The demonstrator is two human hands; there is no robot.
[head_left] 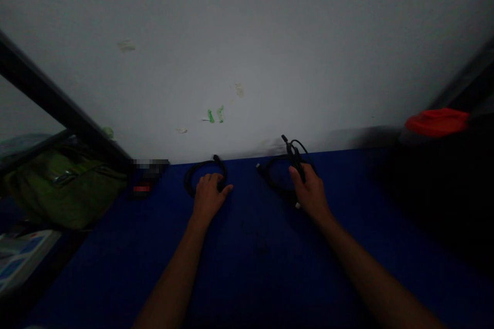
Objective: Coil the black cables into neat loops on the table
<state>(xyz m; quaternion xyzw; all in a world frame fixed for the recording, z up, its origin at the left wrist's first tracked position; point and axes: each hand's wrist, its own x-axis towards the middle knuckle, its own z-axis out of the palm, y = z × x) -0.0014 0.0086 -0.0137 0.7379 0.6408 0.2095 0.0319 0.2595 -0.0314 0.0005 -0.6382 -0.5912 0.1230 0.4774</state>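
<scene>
A coiled black cable (pixel 188 177) lies on the blue surface near the wall, with a connector end sticking up at its far side. My left hand (pixel 209 193) rests over the near right part of this coil, thumb stretched out to the side and fingertips partly hidden. My right hand (pixel 312 193) is closed around a folded black cable (pixel 296 158), whose plug points up and whose loop bends to the right. Beneath and left of that hand, another looped black cable (pixel 272 184) with light metal connector tips lies on the surface.
The blue surface (pixel 239 262) meets a white wall (pixel 293 46) with peeling marks. At left are a dark box-like item (pixel 154 170), a green bag (pixel 73 185), a dark frame bar (pixel 65 103) and a printed box (pixel 27 257). An orange item (pixel 436 121) tops a dark mass at right.
</scene>
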